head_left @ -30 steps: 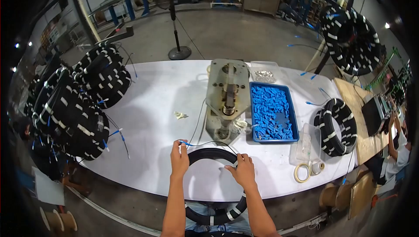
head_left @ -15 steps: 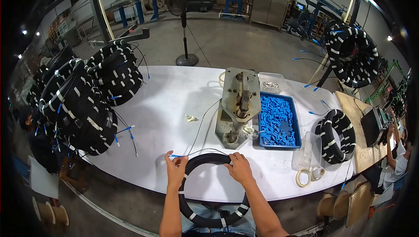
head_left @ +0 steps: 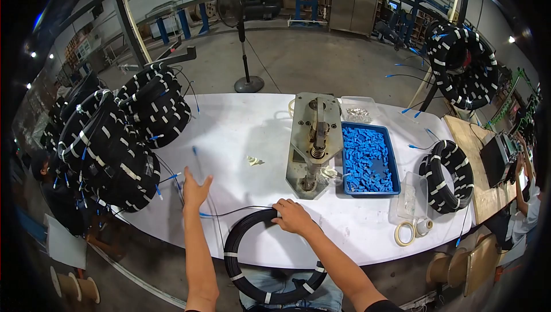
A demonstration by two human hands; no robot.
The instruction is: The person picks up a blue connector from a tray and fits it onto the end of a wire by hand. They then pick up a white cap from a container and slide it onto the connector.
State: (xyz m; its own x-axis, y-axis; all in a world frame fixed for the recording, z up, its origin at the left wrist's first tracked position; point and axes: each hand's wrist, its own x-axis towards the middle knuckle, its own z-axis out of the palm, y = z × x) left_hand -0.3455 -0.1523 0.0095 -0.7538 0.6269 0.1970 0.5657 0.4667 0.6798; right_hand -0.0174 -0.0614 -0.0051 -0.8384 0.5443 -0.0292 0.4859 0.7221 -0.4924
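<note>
A black cable coil (head_left: 232, 263), bound with white tape bands, leans at the table's near edge over my lap. My right hand (head_left: 294, 216) is closed on its upper right part. From there one cable end runs left to a blue connector (head_left: 204, 214). A second cable, its blue tip (head_left: 195, 151) blurred, stands up from the coil's left side. My left hand (head_left: 196, 191) is raised left of the coil, thumb and fingers apart, holding nothing. Beyond the coil stands a metal press (head_left: 314, 145). Beside it, a blue tray (head_left: 396, 180) holds many small blue connector parts.
Stacked taped coils (head_left: 109, 151) fill the table's left end. Another coil (head_left: 447, 177) stands at right, near tape rolls (head_left: 404, 234) and a clear box (head_left: 408, 197). Coils hang on a rack (head_left: 465, 65). A co-worker's arm (head_left: 519, 183) shows far right.
My left hand has let go of the blue-ended cable and moved left, opening. My right hand and the coil have shifted slightly left. The second cable's tip has swung up into view.
</note>
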